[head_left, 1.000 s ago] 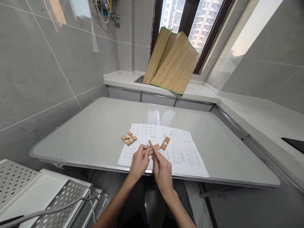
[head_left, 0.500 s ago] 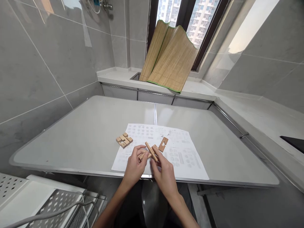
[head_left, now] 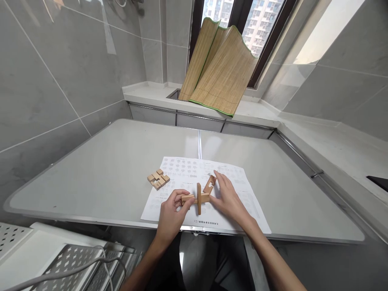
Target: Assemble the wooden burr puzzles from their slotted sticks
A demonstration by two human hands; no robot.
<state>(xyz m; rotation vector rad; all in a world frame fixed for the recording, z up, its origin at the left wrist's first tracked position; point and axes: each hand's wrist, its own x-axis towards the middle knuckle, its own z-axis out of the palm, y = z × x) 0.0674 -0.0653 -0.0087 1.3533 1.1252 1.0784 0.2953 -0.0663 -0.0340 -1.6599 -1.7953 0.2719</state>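
Observation:
My left hand (head_left: 173, 212) is closed on a wooden puzzle assembly, pinching its left block (head_left: 187, 199) between thumb and fingers. An upright flat wooden bar (head_left: 199, 202) crosses this assembly, and a shorter wooden end (head_left: 205, 197) sticks out to the right. My right hand (head_left: 228, 198) is open, thumb and fingers spread about a flat wooden piece with a cut-out slot (head_left: 209, 184). Its fingertips are at that piece's upper right edge; whether they touch it I cannot tell. Several notched wooden blocks (head_left: 158, 179) lie grouped to the left.
A printed paper sheet (head_left: 242, 214) lies under the hands on a grey folding table (head_left: 91, 173). A bamboo mat (head_left: 226, 68) leans by the window beyond. At lower left stands a white perforated rack (head_left: 27, 250) with a grey cable (head_left: 66, 270).
My right hand has let go of the wooden bar and moved right to the slotted piece. The assembly in my left hand has turned, so its bar stands upright.

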